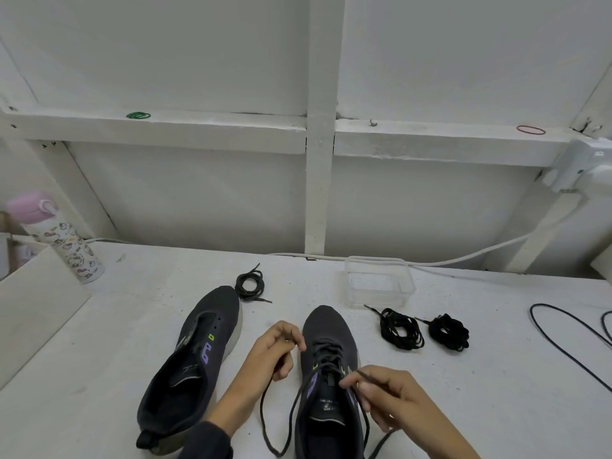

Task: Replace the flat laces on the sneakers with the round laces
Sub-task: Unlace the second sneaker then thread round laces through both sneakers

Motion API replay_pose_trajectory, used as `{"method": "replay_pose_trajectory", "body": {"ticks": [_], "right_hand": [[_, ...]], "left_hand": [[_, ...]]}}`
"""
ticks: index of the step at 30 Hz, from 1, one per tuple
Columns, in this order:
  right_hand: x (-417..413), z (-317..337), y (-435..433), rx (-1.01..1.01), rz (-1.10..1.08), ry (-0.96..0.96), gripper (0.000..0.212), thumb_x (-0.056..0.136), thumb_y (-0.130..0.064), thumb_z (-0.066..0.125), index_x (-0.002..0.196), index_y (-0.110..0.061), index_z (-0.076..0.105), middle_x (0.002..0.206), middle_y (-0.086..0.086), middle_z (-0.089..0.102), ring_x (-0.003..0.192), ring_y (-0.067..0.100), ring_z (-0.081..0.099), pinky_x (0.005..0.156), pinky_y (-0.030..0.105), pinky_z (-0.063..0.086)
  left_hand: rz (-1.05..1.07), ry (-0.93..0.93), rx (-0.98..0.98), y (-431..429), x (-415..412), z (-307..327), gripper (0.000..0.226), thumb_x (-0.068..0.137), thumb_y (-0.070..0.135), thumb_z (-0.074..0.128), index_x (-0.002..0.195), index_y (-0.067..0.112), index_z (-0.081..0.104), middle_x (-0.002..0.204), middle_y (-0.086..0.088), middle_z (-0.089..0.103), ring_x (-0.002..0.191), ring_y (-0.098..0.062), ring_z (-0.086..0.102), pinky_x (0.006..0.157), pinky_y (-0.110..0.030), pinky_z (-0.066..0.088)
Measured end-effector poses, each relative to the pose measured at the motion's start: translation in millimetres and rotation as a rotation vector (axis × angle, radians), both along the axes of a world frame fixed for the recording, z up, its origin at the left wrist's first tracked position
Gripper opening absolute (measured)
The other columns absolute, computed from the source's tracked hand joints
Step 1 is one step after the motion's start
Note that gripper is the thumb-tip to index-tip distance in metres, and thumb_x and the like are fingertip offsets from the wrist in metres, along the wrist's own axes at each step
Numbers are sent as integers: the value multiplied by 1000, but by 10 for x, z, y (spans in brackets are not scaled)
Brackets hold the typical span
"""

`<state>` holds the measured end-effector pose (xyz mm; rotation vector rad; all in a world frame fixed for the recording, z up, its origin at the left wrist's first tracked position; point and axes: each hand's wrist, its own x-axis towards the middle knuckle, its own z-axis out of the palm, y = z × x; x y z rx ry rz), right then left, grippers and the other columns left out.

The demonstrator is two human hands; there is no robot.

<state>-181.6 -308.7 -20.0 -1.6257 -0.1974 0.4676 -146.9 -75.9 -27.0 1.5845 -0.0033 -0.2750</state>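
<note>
Two dark grey sneakers with purple marks lie on the white table. The left sneaker [195, 362] has bare eyelets and no lace. The right sneaker [326, 382] carries a dark round lace [291, 422] through its lower eyelets. My left hand [268, 356] pinches one end of that lace beside the toe. My right hand [394, 399] pinches the other end over the tongue. A coiled round lace [250, 284] lies beyond the left sneaker. Two bundles of black flat laces [402, 329] [448, 331] lie to the right.
A clear plastic box [379, 281] stands behind the right sneaker. A pink-capped patterned bottle [61, 238] leans at the far left beside a white board [36, 309]. A black cable [569, 332] loops at the right; a white cable [463, 256] runs along the wall.
</note>
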Motion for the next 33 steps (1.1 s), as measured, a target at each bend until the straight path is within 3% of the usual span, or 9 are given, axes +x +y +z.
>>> {"method": "replay_pose_trajectory", "body": {"ticks": [4, 6, 9, 13, 15, 17, 19, 24, 33], "right_hand": [[9, -43, -21, -5, 20, 44, 20, 86, -25, 60, 100, -11, 66, 72, 7, 60, 46, 10, 34, 46, 17, 30], [22, -77, -11, -62, -37, 25, 21, 84, -26, 61, 100, -13, 66, 77, 8, 64, 47, 11, 36, 47, 19, 32], [34, -116, -14, -146, -122, -52, 9, 89, -26, 66, 95, -25, 73, 84, 4, 69, 48, 13, 41, 48, 21, 36], [57, -150, -43, -200, -174, -144, 17, 89, -14, 69, 83, -28, 78, 71, 0, 70, 48, 8, 43, 49, 17, 34], [52, -113, -42, -159, -188, -135, 4, 84, -22, 76, 83, -24, 80, 65, 2, 67, 56, 8, 50, 57, 15, 38], [42, -144, -68, -156, -188, -153, 18, 77, -39, 79, 86, -24, 80, 66, 13, 65, 65, 13, 52, 67, 24, 40], [33, -167, -75, -160, -211, -185, 11, 78, -36, 80, 84, -28, 80, 56, 10, 51, 60, 13, 43, 62, 29, 34], [2, -89, -53, -132, -219, -184, 8, 79, -23, 77, 82, -29, 81, 52, -4, 24, 53, 10, 24, 55, 19, 18], [13, -169, -11, -301, -251, -178, 17, 81, -14, 77, 71, -27, 78, 45, -9, 23, 48, 8, 22, 52, 19, 19]], "left_hand": [[-28, 20, 30, -7, -41, 48, 10, 73, 20, 52, 80, 12, 53, 66, 1, 47, 51, -7, 32, 50, -17, 28], [-55, -31, 68, -41, -68, 74, 16, 76, 25, 60, 78, 12, 53, 61, 12, 43, 53, -4, 33, 52, -16, 31], [-103, -99, 120, -107, -106, 81, 27, 83, 34, 70, 71, 12, 60, 63, 10, 53, 59, -3, 43, 61, -14, 36], [-83, -165, 353, -189, -118, 7, 19, 84, 37, 72, 72, 23, 72, 72, 16, 59, 61, 1, 46, 66, -16, 38], [-79, -190, 464, -221, -126, -14, 14, 83, 41, 70, 72, 32, 73, 80, 20, 56, 64, 1, 48, 65, -15, 38], [-80, -186, 524, -235, -123, -37, 18, 77, 52, 67, 76, 36, 74, 89, 19, 55, 70, -2, 52, 68, -20, 42], [-85, -190, 573, -242, -125, -54, 30, 68, 62, 60, 81, 39, 74, 96, 20, 52, 77, -4, 57, 70, -23, 44], [-92, -210, 616, -291, -140, -33, 13, 73, 47, 71, 84, 41, 75, 99, 24, 51, 77, 4, 53, 64, -13, 35], [-53, -122, 445, -310, -135, -46, 8, 72, 33, 79, 77, 38, 77, 88, 18, 54, 69, 10, 50, 67, -9, 35]]}}
